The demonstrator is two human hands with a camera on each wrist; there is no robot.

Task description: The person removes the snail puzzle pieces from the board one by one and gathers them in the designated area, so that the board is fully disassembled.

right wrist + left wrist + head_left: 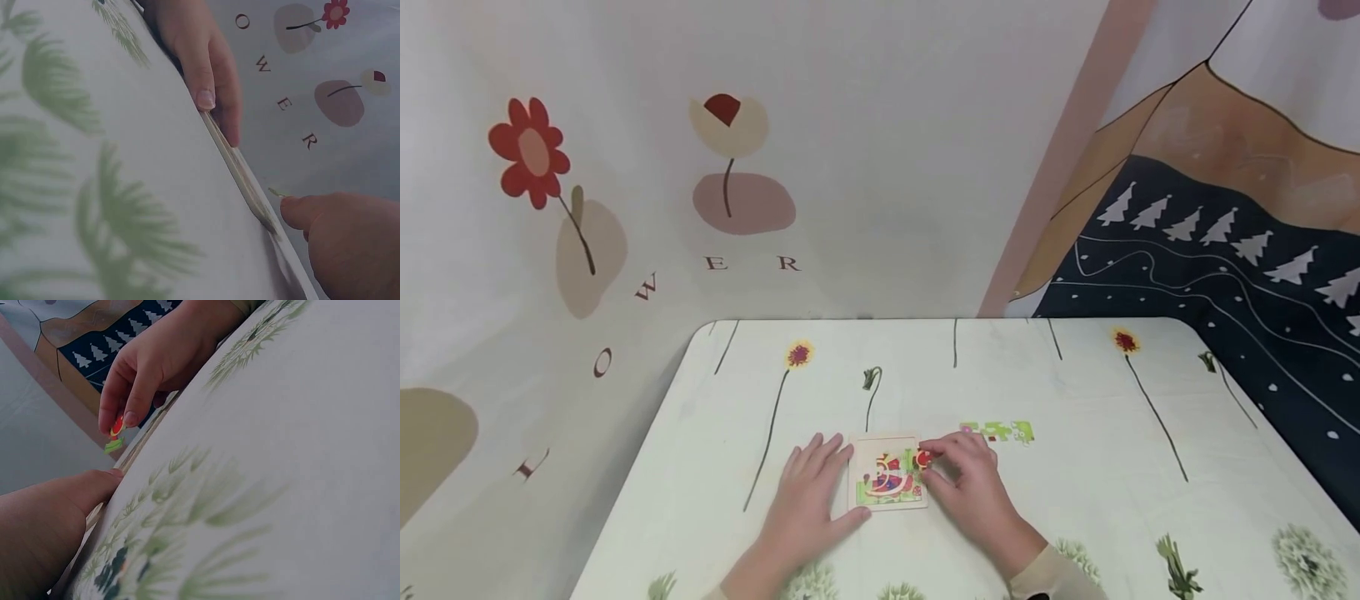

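A small square jigsaw puzzle board (888, 505) with a pale frame lies on the table, partly filled with red, green and blue pieces. My left hand (808, 504) rests at its left side, fingers extended along the edge and thumb at the lower left corner. Between thumb and fingertips, my right hand (973, 487) pinches a red and green puzzle piece (922, 458) over the board's right edge. In the left wrist view that puzzle piece (115, 439) hangs tilted above the board. Only its green tip shows in the right wrist view.
Several loose green puzzle pieces (1000, 431) lie behind my right hand. The white tablecloth (700, 467) has printed flowers. A pale curtain (887, 167) with printed flowers and letters hangs behind the table, and a dark fabric with white trees (1225, 275) at right.
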